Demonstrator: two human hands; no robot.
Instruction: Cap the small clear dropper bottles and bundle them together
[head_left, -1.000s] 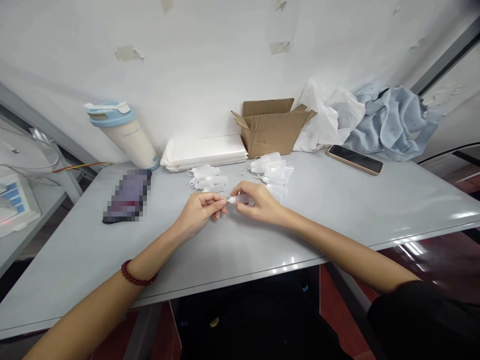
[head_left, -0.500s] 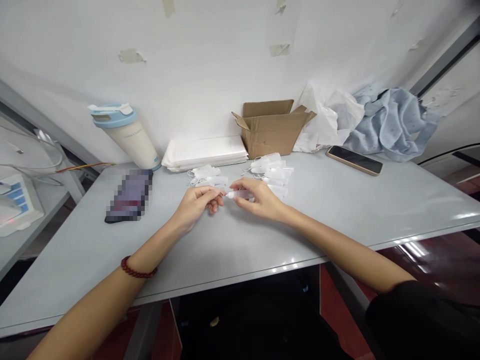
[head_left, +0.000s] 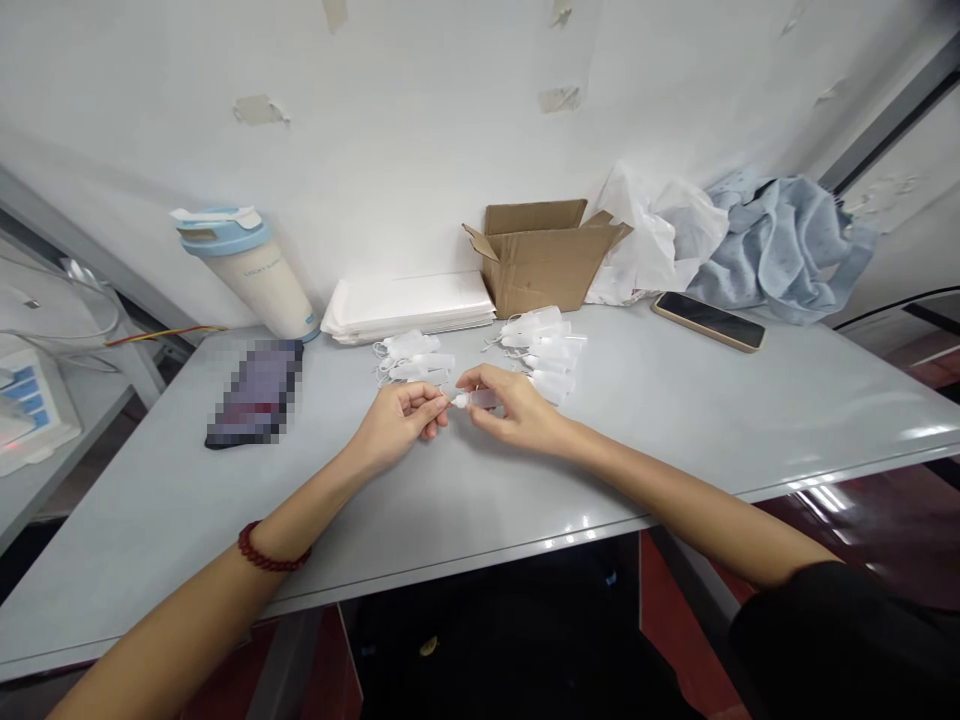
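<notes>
A small translucent plastic bottle (head_left: 482,399) with a white cap (head_left: 460,400) lies sideways between the thumb and fingers of my right hand (head_left: 521,410). Its cap points left, toward my left hand (head_left: 405,420). The thumb and forefinger of that hand are pinched right at the cap's tip. What they grip is too small to make out. Behind my hands are two groups of similar bottles with thin white loops, one on the left (head_left: 416,367) and one on the right (head_left: 551,350), partly hidden by my right hand.
At the back stand a cream tumbler with a blue lid (head_left: 255,275), a stack of white packets (head_left: 412,303) and an open cardboard box (head_left: 544,265). A white plastic bag (head_left: 652,235), a light blue cloth (head_left: 795,245) and a phone (head_left: 710,321) are at right. A blurred-out item (head_left: 255,393) lies left.
Both hands have come slightly nearer to me with the bottle. My left fingers have curled in more and now pinch at the cap's tip.
</notes>
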